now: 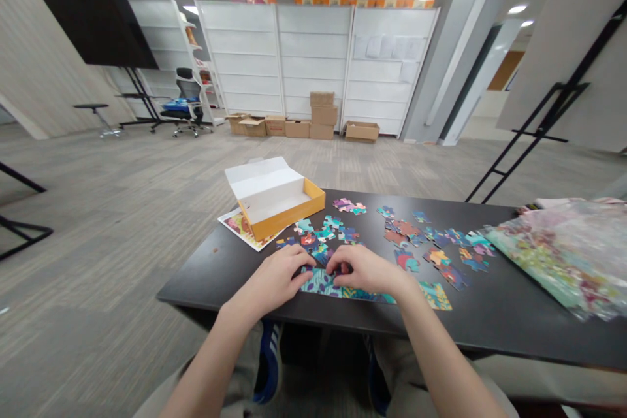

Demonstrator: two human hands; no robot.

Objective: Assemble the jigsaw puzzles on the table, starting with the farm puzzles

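Screen [100,29]: far off on my left, black, on a wheeled stand.
Sheet [240,226]: printed, flat on the worktop [196,277], partly under the box.
Box [289,217]: yellow, white inside, flap up and open; I see bare floor in it.
Left hand [277,277]: my thumb and index finger are slightly apart at the strip's left end; I can't tell whether they clamp it.
Middle pieces [329,230]: loose puzzle pieces scattered just beyond my hands.
Strip [362,296]: joined puzzle pieces in a row along the near edge, teal to yellow-green, passing under my right wrist.
Right hand [365,268]: fingers curled down over the strip; I can't tell if they grip a piece.
Right pieces [401,230]: more scattered beyond that wrist, some overlapping.
Bag [568,255]: clear plastic, colourful contents, at far right.
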